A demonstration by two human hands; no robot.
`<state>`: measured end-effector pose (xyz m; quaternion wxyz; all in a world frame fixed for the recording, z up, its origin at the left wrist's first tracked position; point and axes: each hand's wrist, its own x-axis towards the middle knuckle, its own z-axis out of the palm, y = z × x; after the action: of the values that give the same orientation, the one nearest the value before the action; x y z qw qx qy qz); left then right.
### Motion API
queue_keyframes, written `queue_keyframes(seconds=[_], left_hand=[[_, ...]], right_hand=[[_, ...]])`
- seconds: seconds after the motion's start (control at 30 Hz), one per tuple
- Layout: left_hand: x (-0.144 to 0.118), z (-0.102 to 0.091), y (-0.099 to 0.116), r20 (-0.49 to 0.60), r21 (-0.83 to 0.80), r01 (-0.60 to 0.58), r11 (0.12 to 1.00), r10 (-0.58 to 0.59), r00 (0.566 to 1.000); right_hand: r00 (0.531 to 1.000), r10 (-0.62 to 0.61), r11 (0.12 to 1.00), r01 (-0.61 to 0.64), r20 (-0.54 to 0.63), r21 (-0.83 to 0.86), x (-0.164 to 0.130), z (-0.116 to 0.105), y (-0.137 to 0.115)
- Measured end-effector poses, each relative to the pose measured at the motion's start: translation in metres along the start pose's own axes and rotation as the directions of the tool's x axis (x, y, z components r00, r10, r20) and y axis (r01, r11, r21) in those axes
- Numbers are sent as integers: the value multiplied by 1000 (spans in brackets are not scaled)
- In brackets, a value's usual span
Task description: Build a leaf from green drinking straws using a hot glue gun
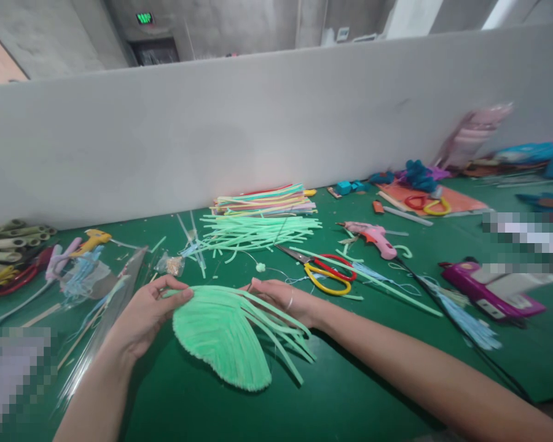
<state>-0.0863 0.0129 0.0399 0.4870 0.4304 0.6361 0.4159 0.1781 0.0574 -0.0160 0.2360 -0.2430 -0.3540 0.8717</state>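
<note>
A mint-green fan made of pipe cleaners (221,344) hangs over the front of the table, its rounded edge pointing down and loose stem ends trailing to the right. At its upper left corner, my left hand (159,307) pinches the edge between thumb and fingers. My right hand (286,298) is closed at the top of the fan, behind the loose stems, which partly hide its fingers. Just beyond the right hand lie scissors (329,273) with red and yellow handles. A thin wire with a small green fluffy bead (260,267) rests in front of both hands.
Beyond lies a pile of green pipe cleaners (262,232), with a multicoloured bundle (267,201) behind. To the right are a pink glue gun (373,238), its black cord and a purple device (488,291). A yellow glue gun (92,241) sits left. A pale partition (258,135) backs the table.
</note>
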Motion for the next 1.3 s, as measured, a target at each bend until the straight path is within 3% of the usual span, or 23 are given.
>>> queue_keyframes(seconds=[0.2,0.3,0.43,0.63,0.77,0.9,1.0,1.17,1.3], left_hand=[[13,-3,-11,-232,-21,-121,992,113,966],[17,-1,-15,-307,-27,-171,985,154,939],[17,0,-14,-373,-79,-212,974,168,913],[18,2,-7,-482,-230,-268,936,129,866],[17,4,-4,-542,-268,-302,915,116,832],[13,4,1,-545,-284,-317,905,120,830],[9,2,4,-530,-294,-323,899,128,839],[4,-3,8,-529,-329,-352,876,138,837],[2,-5,11,-514,-346,-363,865,149,845]], right_hand=[[998,-37,987,30,46,156,-3,-11,-21],[995,-100,995,100,-14,-16,-4,-10,-21],[984,-172,940,150,-44,-308,-3,-10,-14],[985,-165,756,157,46,-636,-10,6,-8],[980,-189,677,180,68,-713,-14,20,0],[993,-92,714,118,74,-690,-18,31,11],[986,-59,777,141,153,-613,-21,39,17],[948,-194,801,301,251,-518,-25,50,17],[937,-240,849,329,253,-413,-30,49,1]])
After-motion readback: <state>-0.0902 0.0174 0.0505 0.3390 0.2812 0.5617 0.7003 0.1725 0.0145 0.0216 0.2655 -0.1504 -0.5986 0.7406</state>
